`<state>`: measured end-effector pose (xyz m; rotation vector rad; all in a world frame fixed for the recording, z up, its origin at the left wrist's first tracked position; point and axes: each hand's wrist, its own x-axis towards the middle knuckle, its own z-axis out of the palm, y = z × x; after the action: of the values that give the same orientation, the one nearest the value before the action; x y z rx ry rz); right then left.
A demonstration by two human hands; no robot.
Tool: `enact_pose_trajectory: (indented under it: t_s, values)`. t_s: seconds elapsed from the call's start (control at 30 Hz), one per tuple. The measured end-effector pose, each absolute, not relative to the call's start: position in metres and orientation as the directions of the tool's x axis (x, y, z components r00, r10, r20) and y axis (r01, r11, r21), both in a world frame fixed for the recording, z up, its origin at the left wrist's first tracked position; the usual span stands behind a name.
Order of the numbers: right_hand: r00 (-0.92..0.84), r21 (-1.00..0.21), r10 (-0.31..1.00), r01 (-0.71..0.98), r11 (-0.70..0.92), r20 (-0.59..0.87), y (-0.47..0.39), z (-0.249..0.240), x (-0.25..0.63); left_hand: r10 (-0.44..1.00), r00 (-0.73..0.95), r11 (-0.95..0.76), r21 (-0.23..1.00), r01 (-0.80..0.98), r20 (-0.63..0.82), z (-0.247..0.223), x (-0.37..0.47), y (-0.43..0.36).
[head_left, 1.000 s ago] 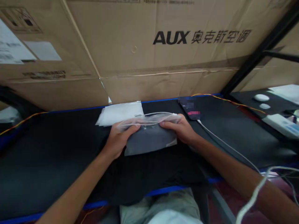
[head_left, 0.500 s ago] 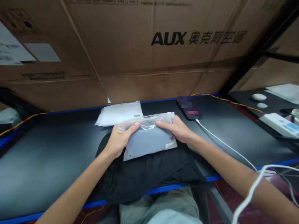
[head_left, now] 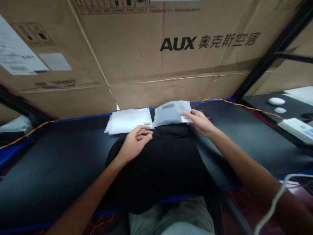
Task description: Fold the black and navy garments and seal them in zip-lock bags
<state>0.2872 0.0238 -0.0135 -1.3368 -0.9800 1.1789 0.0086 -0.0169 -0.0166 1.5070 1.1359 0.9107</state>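
Note:
My right hand (head_left: 199,121) grips the right end of a frosted plastic zip bag (head_left: 168,112), thumb over a small white label at its lower corner. The bag is raised near the back of the table, just right of a stack of white bags (head_left: 129,120). Near the front edge of that stack, my left hand (head_left: 137,142) hovers with fingers loosely curled and apart, holding nothing. Below both hands a black folded cloth garment (head_left: 158,166) lies over the front of the table.
A large cardboard box (head_left: 146,65) stands along the back. Partly behind the right hand lies a dark phone (head_left: 210,120). To the right are a white power strip (head_left: 295,129) and a white rounded object (head_left: 276,101). A white cable (head_left: 274,205) hangs at lower right.
My left hand has let go of the zip bag. The right hand has carried it away from me, to the back of the table beside the white stack, partly covering the phone.

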Motion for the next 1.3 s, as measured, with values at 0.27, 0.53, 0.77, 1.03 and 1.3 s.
enact_pose_trajectory:
  t_s: [0.27, 0.53, 0.77, 1.03, 1.3]
  values:
    - [0.277, -0.934, 0.942, 0.348, 0.084, 0.188, 0.034, -0.039, 0.296, 0.662, 0.728, -0.702, 0.488, 0.519, 0.178, -0.024, 0.010, -0.031]
    - [-0.347, -0.478, 0.848, 0.711, 0.516, 0.400, 0.008, -0.011, 0.286, 0.710, 0.670, -0.676, 0.477, 0.563, 0.215, -0.011, 0.001, -0.023]
    - [-0.504, -0.481, 0.831, 0.683, 0.550, 0.235, 0.007, -0.010, 0.286, 0.864, 0.452, -0.504, 0.362, 0.784, 0.224, -0.015, -0.020, 0.001]
    - [-0.433, -0.620, 0.864, 0.612, 0.491, 0.257, 0.000, 0.004, 0.288, 0.846, 0.457, -0.533, 0.455, 0.713, 0.274, -0.013, -0.021, 0.003]
    - [-0.542, -0.750, 0.834, 0.509, 0.422, 0.101, -0.008, 0.019, 0.297, 0.829, 0.522, -0.527, 0.592, 0.610, 0.200, 0.007, -0.020, -0.006]
